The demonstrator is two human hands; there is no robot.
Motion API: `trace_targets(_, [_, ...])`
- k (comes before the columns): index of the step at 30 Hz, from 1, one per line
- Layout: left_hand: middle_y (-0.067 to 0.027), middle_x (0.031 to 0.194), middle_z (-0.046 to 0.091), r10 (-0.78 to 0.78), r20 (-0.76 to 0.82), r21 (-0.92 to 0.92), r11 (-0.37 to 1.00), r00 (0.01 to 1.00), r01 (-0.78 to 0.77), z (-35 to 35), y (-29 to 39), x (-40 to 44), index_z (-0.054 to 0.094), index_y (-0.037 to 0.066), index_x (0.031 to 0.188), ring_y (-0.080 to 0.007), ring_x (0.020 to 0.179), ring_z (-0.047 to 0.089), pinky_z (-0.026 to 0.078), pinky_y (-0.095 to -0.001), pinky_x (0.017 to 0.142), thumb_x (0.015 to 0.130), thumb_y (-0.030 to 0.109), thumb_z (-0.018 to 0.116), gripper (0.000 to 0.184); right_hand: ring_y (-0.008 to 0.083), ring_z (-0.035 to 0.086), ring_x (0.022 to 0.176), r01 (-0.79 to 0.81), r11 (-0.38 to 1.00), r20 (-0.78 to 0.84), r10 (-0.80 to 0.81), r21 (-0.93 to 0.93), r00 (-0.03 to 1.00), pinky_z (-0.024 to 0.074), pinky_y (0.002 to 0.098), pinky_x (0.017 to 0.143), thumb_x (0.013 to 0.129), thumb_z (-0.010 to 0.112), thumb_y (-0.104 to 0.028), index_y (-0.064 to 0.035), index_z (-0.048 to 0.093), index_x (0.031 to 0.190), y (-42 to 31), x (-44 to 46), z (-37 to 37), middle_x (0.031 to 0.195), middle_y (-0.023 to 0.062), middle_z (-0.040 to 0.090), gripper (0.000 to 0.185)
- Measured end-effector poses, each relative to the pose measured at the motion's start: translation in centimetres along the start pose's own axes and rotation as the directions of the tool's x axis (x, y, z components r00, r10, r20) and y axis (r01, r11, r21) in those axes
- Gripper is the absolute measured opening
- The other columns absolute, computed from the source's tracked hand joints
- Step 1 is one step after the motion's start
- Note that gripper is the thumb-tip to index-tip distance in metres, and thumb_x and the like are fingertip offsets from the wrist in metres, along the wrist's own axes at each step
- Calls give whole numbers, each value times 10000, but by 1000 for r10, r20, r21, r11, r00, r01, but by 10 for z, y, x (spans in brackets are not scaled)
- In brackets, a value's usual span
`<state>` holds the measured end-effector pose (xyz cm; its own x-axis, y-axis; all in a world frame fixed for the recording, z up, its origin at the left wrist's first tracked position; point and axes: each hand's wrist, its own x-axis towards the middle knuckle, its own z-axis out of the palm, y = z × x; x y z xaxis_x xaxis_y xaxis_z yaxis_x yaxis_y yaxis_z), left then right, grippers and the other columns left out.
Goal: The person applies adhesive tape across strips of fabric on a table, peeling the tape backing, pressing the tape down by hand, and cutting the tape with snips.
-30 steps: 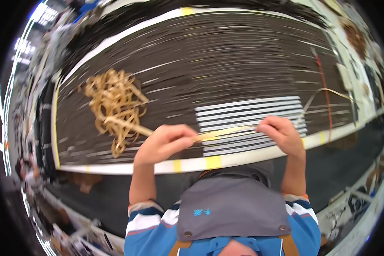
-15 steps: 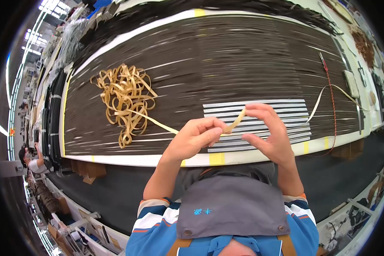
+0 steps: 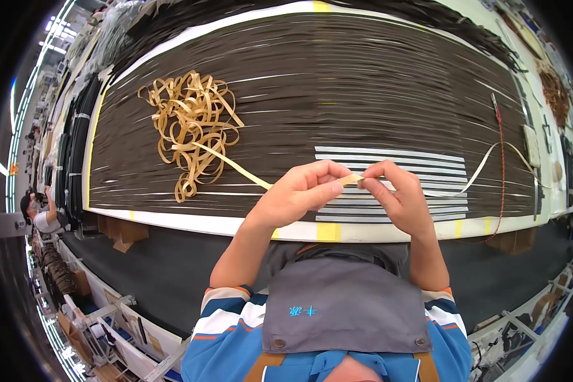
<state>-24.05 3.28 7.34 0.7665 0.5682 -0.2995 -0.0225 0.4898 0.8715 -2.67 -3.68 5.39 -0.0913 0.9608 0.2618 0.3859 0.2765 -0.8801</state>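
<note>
Your worktop (image 3: 299, 231) bore a loose tangle (image 3: 193, 146) at left and pale strips (image 3: 395, 153) nearer its front edge. Above the strips, your left hand (image 3: 304, 191) pinched the tan band (image 3: 350, 180) leading from the tangle; your right hand (image 3: 398, 197) pinched it just beside, fingertips closed. Snagging was the risk, its likely cause crossed loops under a sharp pull.

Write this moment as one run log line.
Left hand: pinching yellowish strip | Right hand: pinching same strip | Tangled loops: on table, left of hands | Pale strips: partly hidden by hands
</note>
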Motion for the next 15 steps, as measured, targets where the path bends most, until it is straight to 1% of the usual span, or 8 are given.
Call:
trace_targets(1, [30, 823, 553, 68, -20, 74, 995, 998, -66, 0, -4, 1, 603, 12, 1155, -30, 708, 478, 408, -216, 600, 937, 115, 611, 242, 135, 600, 698, -175, 970, 52, 169, 170, 984, 473, 254, 630, 942, 605, -110, -19, 611, 926, 0, -2, 0, 779, 45, 644, 93])
trace_targets(2, [30, 823, 553, 65, -15, 73, 995, 998, -64, -2, -3, 1, 603, 12, 1155, -30, 708, 478, 408, -216, 600, 937, 115, 611, 242, 135, 600, 698, -179, 969, 49, 173, 169, 984, 473, 254, 630, 942, 605, -110, -19, 611, 926, -1, -3, -3, 779, 45, 644, 93])
trace_targets(4, [52, 736, 504, 162, -28, 504, 854, 986, -126, -8, 3, -1, 601, -6, 1176, -25, 650, 441, 379, -226, 567, 923, 81, 621, 268, 65, 519, 549, -473, 840, 263, 409, 265, 874, 405, 219, 500, 990, 530, -138, -15, 569, 906, -3, -3, -13, 644, 8, 554, 154])
trace_targets(5, [29, 736, 529, 251, 3, 623, 757, 968, -198, -11, 2, 0, 636, -5, 1116, -40, 653, 451, 376, -239, 564, 913, 67, 620, 217, 32, 430, 490, -506, 813, 297, 427, 287, 854, 352, 215, 449, 992, 523, -163, -31, 557, 887, -3, -3, -15, 590, -45, 465, 173])
trace_targets(8, [7, 742, 547, 218, 79, 650, 729, 973, -216, -19, 0, -3, 661, -11, 1061, -58, 657, 461, 375, -248, 566, 912, 57, 611, 172, 24, 391, 486, -622, 711, 443, 466, 328, 766, 328, 209, 434, 986, 533, -176, -39, 561, 885, -2, -1, -28, 593, -61, 446, 172])
trace_targets(10, [3, 765, 567, 153, 127, 623, 756, 980, -199, -21, 1, -6, 660, -20, 1058, -68, 660, 478, 397, -240, 578, 940, 79, 594, 168, 18, 370, 479, -619, 709, 452, 455, 338, 767, 313, 206, 427, 987, 533, -183, -45, 562, 880, -1, 0, -30, 590, -70, 433, 178])
trace_targets(12, [-2, 803, 594, -16, 141, 385, 922, 990, -39, -20, -2, -7, 661, -25, 1057, -70, 677, 498, 423, -228, 595, 969, 113, 576, 185, 12, 349, 473, -617, 706, 459, 445, 348, 769, 298, 202, 420, 989, 533, -191, -50, 563, 876, -1, 1, -31, 588, -80, 421, 183])
trace_targets(15, [-14, 777, 600, -38, 175, 267, 964, 984, -10, -17, -4, -6, 658, -29, 1075, -63, 658, 500, 434, -217, 599, 997, 138, 536, 221, 42, 429, 534, -640, 703, 459, 478, 311, 749, 363, 217, 476, 964, 558, -156, -36, 575, 871, 0, 4, -29, 641, -35, 478, 152])
